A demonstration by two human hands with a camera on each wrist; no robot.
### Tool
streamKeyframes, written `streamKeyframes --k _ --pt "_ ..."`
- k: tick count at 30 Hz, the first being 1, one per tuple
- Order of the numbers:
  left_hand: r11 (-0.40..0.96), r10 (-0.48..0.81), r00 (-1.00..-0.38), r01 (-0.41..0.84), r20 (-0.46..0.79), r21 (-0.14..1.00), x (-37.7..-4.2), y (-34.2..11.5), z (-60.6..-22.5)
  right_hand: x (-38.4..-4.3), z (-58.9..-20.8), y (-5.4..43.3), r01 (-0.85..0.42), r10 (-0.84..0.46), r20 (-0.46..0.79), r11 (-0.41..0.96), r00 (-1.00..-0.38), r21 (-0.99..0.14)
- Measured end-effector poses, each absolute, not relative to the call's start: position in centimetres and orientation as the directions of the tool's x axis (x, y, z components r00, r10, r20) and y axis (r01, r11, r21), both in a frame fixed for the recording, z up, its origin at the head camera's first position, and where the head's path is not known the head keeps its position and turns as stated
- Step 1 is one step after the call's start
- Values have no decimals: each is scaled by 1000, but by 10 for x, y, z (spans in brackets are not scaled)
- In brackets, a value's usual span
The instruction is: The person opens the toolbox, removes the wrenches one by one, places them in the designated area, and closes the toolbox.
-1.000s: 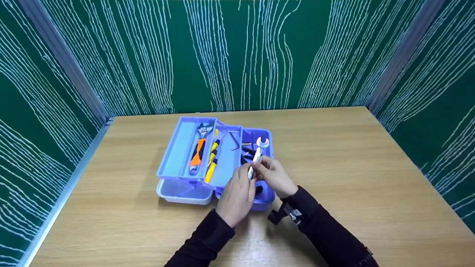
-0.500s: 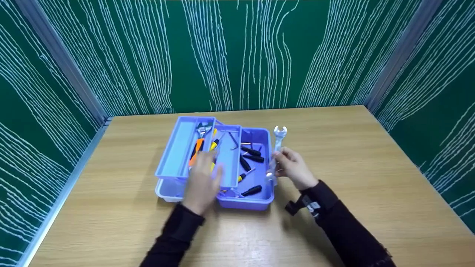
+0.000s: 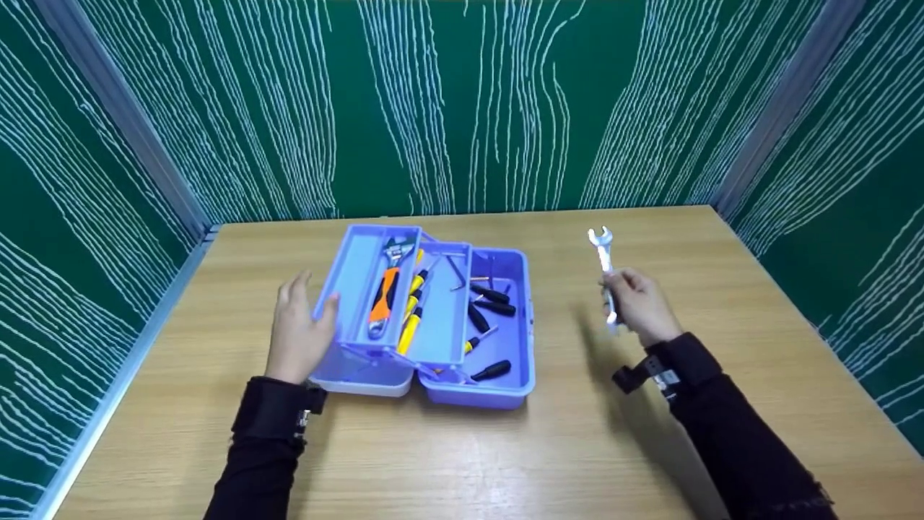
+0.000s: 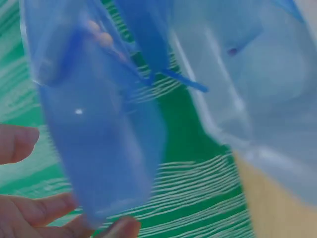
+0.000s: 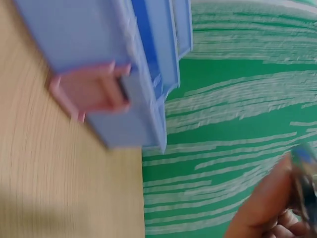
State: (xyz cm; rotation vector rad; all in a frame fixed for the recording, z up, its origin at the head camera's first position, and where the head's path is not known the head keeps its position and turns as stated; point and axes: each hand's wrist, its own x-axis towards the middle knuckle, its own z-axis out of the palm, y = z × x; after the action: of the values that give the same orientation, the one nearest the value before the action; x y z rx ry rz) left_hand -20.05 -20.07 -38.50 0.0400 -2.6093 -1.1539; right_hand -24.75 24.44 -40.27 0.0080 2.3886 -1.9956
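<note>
Silver wrench [image 3: 605, 258] held up to the right of the toolbox [image 3: 476, 396]

From where I stand, the right hand [image 3: 644, 307] has its grip clamped on the wrench, thumb and fingers curled round the shank, with the forked end pointing away from the person. It is over the wooden desk [image 3: 650, 455], well apart from the toolbox (the metal catches the light brightly, and the near end is too blurred to make out).

Over on the other side, the left hand [image 3: 299, 332] has its grip apart, thumb and fingers spread beside the left edge of the upper tray [image 3: 351, 289]; I cannot tell whether it touches.

The toolbox sits unfolded. In the right compartment of the upper tray lies an adjustable wrench [image 3: 385, 296] with an orange and black handle. Yellow-handled screwdrivers [image 3: 410, 332] lie in the middle tray [image 3: 442, 318], along its left side, with a dark L-shaped key [image 3: 456, 271] near the far end. Down in the base, black-handled tools [image 3: 493, 370] are scattered.

A pink latch [image 5: 89, 91] shows on the toolbox's side from the right wrist. Green walls [image 3: 346, 173] with wavy white lines rise behind the desk.
</note>
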Motion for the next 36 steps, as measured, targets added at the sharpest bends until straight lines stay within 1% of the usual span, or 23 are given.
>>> streamKeyframes --k 3,6,10,15,18,23,30,36 --pt "589 -133 -981 34 139 808 -204 -208 -390 -251 -407 256 16 10 -14 245 -1000 -969" --pt "527 -126 -988 13 93 850 -206 -211 -396 -256 -413 264 21 32 -12 297 -999 -955" --pt "506 -143 -985 9 95 863 -209 -212 -403 -263 -420 272 42 54 -22 393 -998 -918" --pt "527 -184 -976 4 118 850 -211 -211 -409 -273 -428 277 59 78 -21 540 -997 -840" --pt "544 -195 -972 4 131 839 -212 -210 -410 -277 -432 277 77 82 -35 599 -996 -797" --pt "554 -198 -971 3 135 832 -213 -209 -411 -282 -439 274 124 56 -114 621 -992 -774" --pt "555 -198 -972 -7 125 832 -213 -209 -412 -285 -449 269 172 59 -176 645 -983 -744" --pt "553 -197 -972 -4 126 833 -213 -209 -411 -288 -457 266 170 63 -175 684 -983 -710"
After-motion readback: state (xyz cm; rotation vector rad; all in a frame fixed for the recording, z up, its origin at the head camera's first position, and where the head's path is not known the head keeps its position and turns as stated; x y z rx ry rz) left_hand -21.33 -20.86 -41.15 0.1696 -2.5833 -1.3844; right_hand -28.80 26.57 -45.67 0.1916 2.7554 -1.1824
